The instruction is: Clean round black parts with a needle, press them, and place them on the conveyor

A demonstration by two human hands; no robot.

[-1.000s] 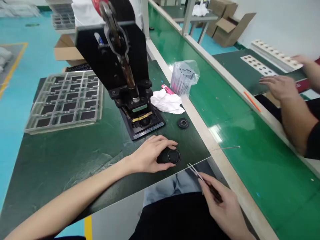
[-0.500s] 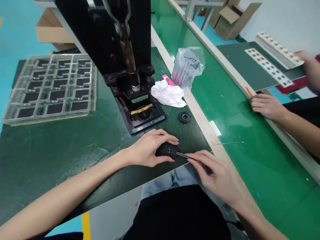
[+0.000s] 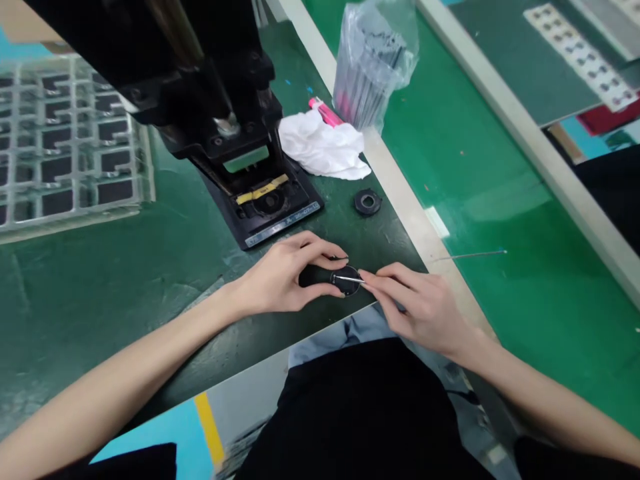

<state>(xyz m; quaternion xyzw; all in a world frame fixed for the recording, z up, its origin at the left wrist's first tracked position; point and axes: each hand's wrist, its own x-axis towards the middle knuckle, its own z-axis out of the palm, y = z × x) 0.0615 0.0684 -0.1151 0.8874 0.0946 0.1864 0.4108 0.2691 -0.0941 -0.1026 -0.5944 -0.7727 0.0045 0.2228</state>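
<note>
A small round black disc (image 3: pixel 349 288) lies on the green mat near the front edge of the table. My left hand (image 3: pixel 295 273) is curled around its left side, thumb and fingers gripping the rim. In my right hand (image 3: pixel 417 300) is a pair of metal tweezers (image 3: pixel 351 279), pinched between thumb and fingers. Their tips reach over the disc, close to some tiny light marks on its left part; whether they touch it I cannot tell. Behind the disc rests a black ring-shaped part (image 3: pixel 367 202).
A black press (image 3: pixel 280 217) stands behind my left hand. Clear plastic trays (image 3: pixel 75 167) with dark pieces sit at the left. A white cloth (image 3: pixel 323 147), a pink pen (image 3: pixel 325 111) and a bag of thin rods (image 3: pixel 367 80) lie beyond. A thin stick (image 3: pixel 470 255) is at the right.
My view has shifted, and the co-worker's hands are out of sight. The tweezers now lie flatter across the disc, their tips further left. My left hand keeps its hold.
</note>
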